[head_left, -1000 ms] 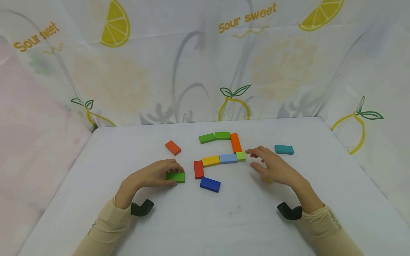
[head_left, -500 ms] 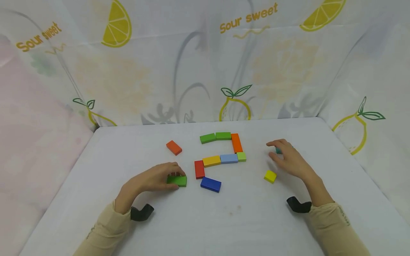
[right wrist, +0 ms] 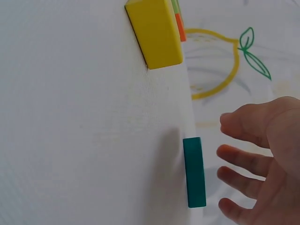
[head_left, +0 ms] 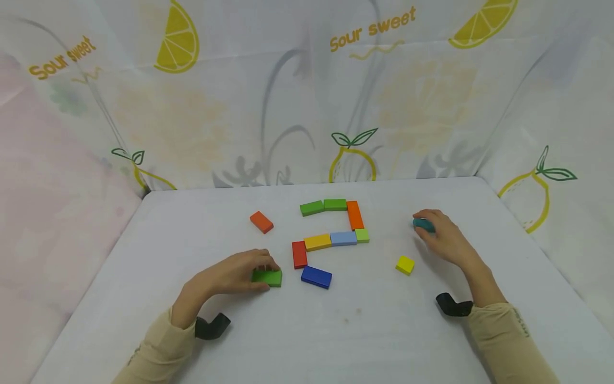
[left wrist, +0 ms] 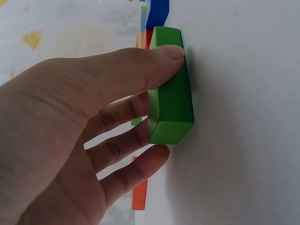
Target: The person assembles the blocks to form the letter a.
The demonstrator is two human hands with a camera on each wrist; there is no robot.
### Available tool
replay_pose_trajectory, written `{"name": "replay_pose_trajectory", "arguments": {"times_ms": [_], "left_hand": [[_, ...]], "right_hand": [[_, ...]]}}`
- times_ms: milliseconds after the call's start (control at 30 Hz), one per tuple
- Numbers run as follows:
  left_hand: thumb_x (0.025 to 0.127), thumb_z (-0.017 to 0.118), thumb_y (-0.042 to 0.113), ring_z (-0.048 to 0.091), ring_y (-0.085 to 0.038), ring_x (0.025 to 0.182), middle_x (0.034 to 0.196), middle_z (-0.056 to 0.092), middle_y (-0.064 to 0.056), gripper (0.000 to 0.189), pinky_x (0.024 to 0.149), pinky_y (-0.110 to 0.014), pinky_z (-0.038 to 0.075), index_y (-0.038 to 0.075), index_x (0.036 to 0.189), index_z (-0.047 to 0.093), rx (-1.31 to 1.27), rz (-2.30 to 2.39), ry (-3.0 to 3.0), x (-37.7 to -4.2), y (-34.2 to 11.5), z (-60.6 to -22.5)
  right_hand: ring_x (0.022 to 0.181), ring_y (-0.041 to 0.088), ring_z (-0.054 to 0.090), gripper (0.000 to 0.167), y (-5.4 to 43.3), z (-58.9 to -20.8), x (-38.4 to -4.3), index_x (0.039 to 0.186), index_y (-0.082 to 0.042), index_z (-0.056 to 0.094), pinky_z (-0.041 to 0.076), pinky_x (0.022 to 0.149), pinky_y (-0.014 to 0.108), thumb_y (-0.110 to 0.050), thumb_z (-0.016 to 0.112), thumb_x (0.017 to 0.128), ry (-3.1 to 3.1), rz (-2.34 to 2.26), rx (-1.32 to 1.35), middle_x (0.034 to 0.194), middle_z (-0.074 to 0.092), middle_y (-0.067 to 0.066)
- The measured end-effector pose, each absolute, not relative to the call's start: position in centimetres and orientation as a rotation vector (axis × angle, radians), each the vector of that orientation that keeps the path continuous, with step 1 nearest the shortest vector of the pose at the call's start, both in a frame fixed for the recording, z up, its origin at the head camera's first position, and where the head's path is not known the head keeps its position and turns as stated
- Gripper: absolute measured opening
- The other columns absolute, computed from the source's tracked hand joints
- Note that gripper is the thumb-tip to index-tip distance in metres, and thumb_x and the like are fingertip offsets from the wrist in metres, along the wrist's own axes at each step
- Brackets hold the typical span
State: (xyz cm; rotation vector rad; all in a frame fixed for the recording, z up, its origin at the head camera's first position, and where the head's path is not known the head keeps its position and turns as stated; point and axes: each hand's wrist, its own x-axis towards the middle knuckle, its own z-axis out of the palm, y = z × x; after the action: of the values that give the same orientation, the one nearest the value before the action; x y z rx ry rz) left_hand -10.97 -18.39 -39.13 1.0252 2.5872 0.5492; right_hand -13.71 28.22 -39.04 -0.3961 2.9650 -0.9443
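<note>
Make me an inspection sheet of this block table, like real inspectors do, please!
Surface: white table, with two small faint spots on the person's side of the blocks.
Job's things: winding line of eight coloured blocks; separate from it, a green block, teal block, yellow block and orange-red block.
Clutter: nothing seen.
Hands: left hand pinches the green block; right hand is at the teal block, contact unclear.
Cables: nothing seen.
Surroundings: lemon-print cloth behind, lettered "Sour sweet"; pinkish cloth at the left.

Cloth-walled booth (head_left: 62, 224), lemon-print backdrop (head_left: 307, 96), white table (head_left: 374, 346)
</note>
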Motion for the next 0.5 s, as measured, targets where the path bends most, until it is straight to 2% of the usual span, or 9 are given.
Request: {"name": "replay_pose_trajectory", "arguments": {"times_ms": [500], "left_hand": [[0.082, 0.074, 0.028, 0.051, -0.004, 0.091, 0.103, 0.058, 0.012, 0.032, 0.085, -0.024, 0.049, 0.021, 0.111, 0.066, 1.079, 0.543, 2.526, -9.2, -17.6, -39.1]], "right_hand": [[0.118, 0.048, 0.043, 0.036, 29.1, -39.4, -13.9, 0.127, 0.005, 0.049, 0.036, 0.096, 0.062, -0.006, 0.053, 0.093, 2.962, -0.899, -0.411, 0.132, 0.042, 0.032]]}}
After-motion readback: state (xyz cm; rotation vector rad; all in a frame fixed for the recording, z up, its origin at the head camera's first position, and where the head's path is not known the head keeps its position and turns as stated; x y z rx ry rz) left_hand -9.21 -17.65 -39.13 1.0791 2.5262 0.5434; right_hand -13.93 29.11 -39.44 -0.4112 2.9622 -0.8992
